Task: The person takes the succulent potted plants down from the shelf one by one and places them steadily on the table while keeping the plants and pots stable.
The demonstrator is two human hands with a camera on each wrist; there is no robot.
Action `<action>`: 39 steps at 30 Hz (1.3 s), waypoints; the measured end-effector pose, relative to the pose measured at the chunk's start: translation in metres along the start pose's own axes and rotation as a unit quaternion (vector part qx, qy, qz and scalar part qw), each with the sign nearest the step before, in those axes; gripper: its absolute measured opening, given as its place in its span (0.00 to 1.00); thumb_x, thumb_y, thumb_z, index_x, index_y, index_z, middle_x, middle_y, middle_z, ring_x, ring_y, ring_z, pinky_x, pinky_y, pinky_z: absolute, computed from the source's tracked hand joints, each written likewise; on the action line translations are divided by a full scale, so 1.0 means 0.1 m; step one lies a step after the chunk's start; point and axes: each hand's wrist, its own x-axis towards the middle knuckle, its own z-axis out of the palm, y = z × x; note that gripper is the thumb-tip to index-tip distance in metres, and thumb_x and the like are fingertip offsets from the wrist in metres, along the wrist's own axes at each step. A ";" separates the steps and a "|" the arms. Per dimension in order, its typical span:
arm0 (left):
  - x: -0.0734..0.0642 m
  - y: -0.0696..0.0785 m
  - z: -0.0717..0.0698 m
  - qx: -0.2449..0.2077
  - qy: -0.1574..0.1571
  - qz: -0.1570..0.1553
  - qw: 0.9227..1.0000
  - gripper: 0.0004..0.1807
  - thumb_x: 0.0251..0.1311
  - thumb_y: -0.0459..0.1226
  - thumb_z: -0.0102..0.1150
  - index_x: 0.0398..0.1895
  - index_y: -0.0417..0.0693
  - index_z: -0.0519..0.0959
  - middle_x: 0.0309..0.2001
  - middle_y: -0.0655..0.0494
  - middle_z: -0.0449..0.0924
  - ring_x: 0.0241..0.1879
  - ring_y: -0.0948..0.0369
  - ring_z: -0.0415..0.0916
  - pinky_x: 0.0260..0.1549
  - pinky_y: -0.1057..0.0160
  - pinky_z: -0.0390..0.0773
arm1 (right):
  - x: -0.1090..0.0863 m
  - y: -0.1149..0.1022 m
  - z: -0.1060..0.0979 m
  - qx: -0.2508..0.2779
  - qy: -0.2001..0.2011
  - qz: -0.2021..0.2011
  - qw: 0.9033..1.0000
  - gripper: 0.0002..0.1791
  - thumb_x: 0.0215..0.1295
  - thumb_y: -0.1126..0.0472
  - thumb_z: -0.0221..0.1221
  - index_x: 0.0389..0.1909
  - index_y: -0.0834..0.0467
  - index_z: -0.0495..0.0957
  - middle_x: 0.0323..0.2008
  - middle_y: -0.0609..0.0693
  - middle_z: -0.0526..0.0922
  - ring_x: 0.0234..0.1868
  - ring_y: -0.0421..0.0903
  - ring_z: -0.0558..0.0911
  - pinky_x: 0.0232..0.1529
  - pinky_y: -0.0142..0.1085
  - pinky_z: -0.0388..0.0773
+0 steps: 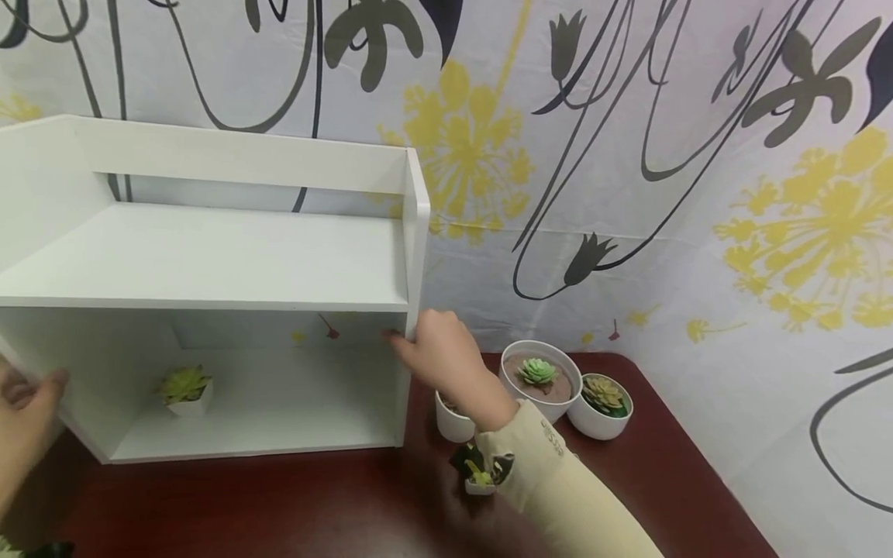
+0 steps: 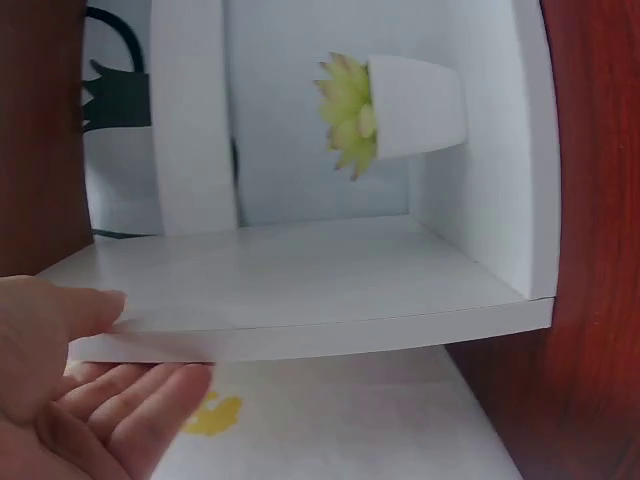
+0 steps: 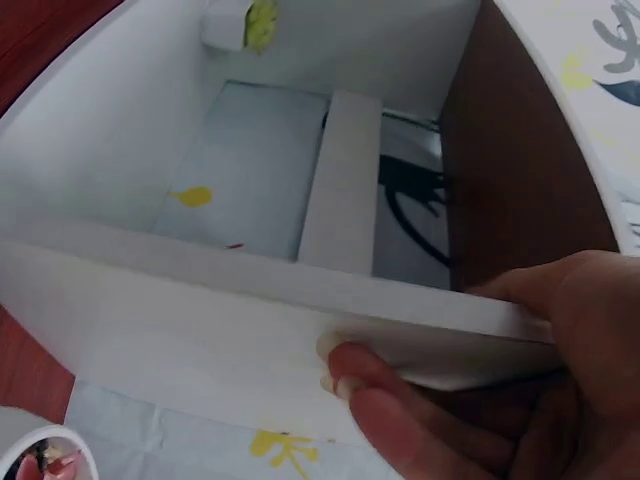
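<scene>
A white two-tier shelf [image 1: 244, 256] stands on a dark red table against the wall. At its right side panel my right hand [image 1: 446, 360] grips the front edge, thumb inside and fingers outside, as the right wrist view shows of the same hand [image 3: 500, 390]. My left hand [image 1: 28, 426] is at the left side panel. Up close, that hand [image 2: 90, 380] holds the panel's edge between thumb and fingers. Inside the lower compartment sits a small green succulent in a white pot [image 1: 190, 394], near the left wall; it also shows in the left wrist view as a potted succulent [image 2: 415, 105].
Right of the shelf stand a large white pot with a succulent [image 1: 540, 380], a smaller round pot [image 1: 601, 407] and a white pot [image 1: 453, 422] partly behind my wrist. A tiny potted plant [image 1: 477, 473] is beside my sleeve. The table [image 1: 279, 504] extends in front.
</scene>
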 end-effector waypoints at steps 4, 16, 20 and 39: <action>-0.02 -0.01 -0.09 0.053 -0.037 -0.010 0.998 0.19 0.69 0.33 0.54 0.52 0.22 0.72 0.47 0.19 0.76 0.22 0.92 0.47 0.16 0.84 0.56 | 0.02 0.02 0.05 0.001 -0.008 0.008 1.000 0.27 0.66 0.55 0.56 0.09 0.51 0.58 0.10 0.42 0.59 0.15 0.42 0.64 0.16 0.35 0.61; -0.36 0.28 -0.25 0.148 -0.180 0.021 0.972 0.34 0.74 0.48 0.48 0.47 0.14 0.73 0.23 0.28 0.81 0.15 0.54 0.76 0.15 0.62 0.71 | 0.00 -0.03 0.08 0.012 -0.027 0.055 0.998 0.25 0.70 0.53 0.54 0.13 0.51 0.60 0.13 0.45 0.63 0.16 0.44 0.67 0.15 0.36 0.63; -0.42 0.45 -0.24 0.194 -0.212 0.092 0.953 0.36 0.72 0.54 0.49 0.48 0.20 0.76 0.37 0.25 0.83 0.30 0.35 0.80 0.30 0.45 0.76 | 0.00 -0.03 0.09 0.013 -0.031 0.064 0.997 0.26 0.71 0.52 0.53 0.12 0.52 0.59 0.12 0.44 0.61 0.16 0.44 0.66 0.15 0.37 0.62; -0.56 0.40 0.37 0.123 -0.334 -0.038 0.934 0.61 0.65 0.62 0.55 0.74 0.19 0.40 0.68 0.15 0.54 0.63 0.22 0.58 0.57 0.27 0.67 | 0.01 0.00 0.14 0.013 -0.022 0.066 0.997 0.18 0.72 0.51 0.51 0.20 0.51 0.67 0.18 0.49 0.72 0.24 0.51 0.77 0.21 0.40 0.70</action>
